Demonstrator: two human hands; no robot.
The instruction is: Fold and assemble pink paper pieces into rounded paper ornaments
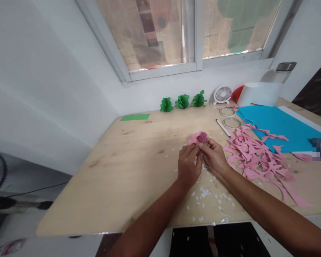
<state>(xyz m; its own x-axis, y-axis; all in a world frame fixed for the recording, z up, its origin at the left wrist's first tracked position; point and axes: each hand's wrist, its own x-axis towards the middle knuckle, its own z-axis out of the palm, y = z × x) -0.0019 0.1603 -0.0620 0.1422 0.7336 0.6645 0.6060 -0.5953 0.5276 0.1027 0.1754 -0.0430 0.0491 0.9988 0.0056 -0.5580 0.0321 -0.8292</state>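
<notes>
A pink layered paper flower (pixel 200 137) is held between my two hands above the table. My left hand (pixel 188 164) is closed on its near left side, fingers bent around the lower edge. From the right, my right hand (pixel 214 154) pinches it between thumb and fingers. The part of the flower under my fingers is hidden. A tape roll (pixel 205 161) lies partly covered beneath my hands. Small white paper bits (pixel 204 192) are scattered on the wooden table (pixel 139 171) in front of me.
Pink paper scraps (pixel 256 153) heap at the right, beside blue sheets (pixel 280 125). Two tape rolls (pixel 232 123) and a white pen (pixel 223 128) lie behind. Several green paper pieces (pixel 182 101), a small fan (pixel 222 94) and a bottle (pixel 283 71) stand along the wall.
</notes>
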